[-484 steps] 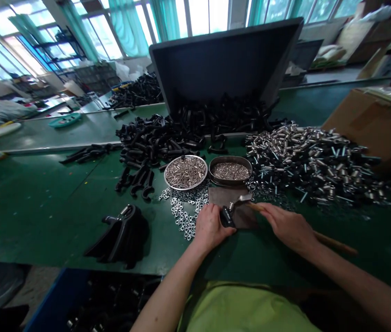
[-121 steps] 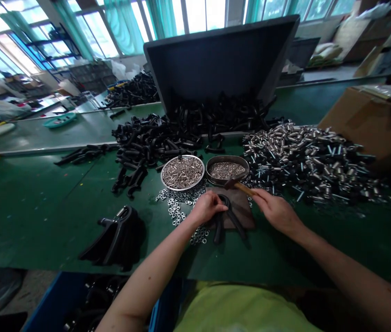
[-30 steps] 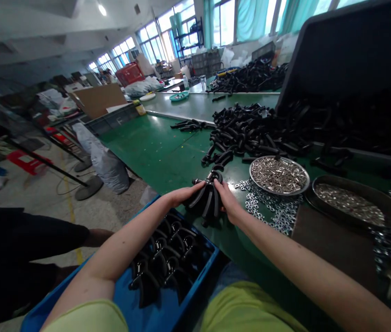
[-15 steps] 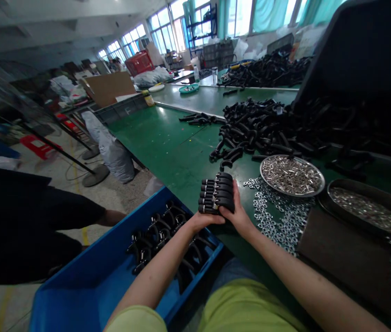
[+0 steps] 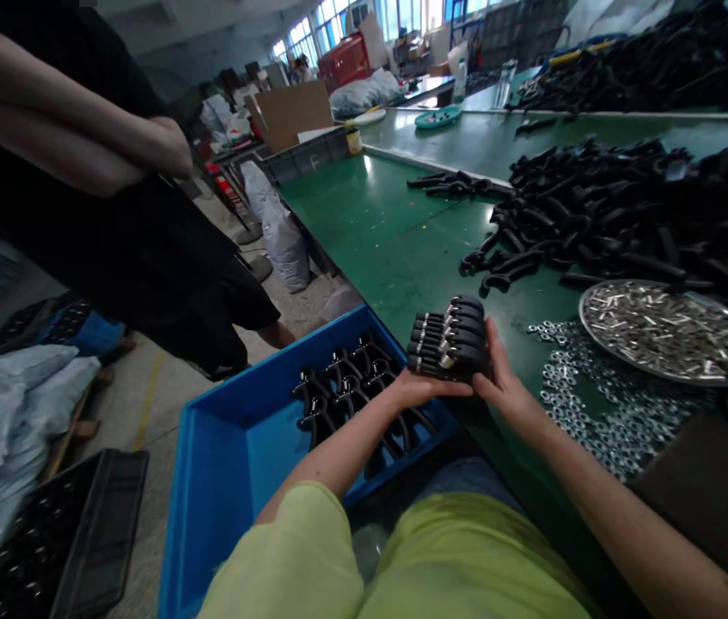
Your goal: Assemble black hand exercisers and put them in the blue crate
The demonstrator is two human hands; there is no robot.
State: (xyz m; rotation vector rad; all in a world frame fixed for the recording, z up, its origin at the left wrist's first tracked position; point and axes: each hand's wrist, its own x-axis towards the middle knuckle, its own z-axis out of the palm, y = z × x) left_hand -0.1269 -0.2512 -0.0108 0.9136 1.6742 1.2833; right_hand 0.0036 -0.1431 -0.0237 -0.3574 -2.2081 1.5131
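Note:
A stack of black parts with shiny metal bits is held between both hands near the green table's edge. My left hand supports it from below and the left, its thumb stretched along the bottom. My right hand grips its right side, fingers partly hidden behind it. Just left of my hands is a blue crate, with several black parts lying in its far and right portion; my left forearm passes over it.
Right of the hands, loose metal nuts and a round tray of metal pins sit on the green table. Behind lies a heap of black parts. A person stands at the left, beyond the crate.
The view has turned left and down, so the table items appear farther right. More of the person and the crate shows. Both hands still hold the stack, now seen slightly tilted.

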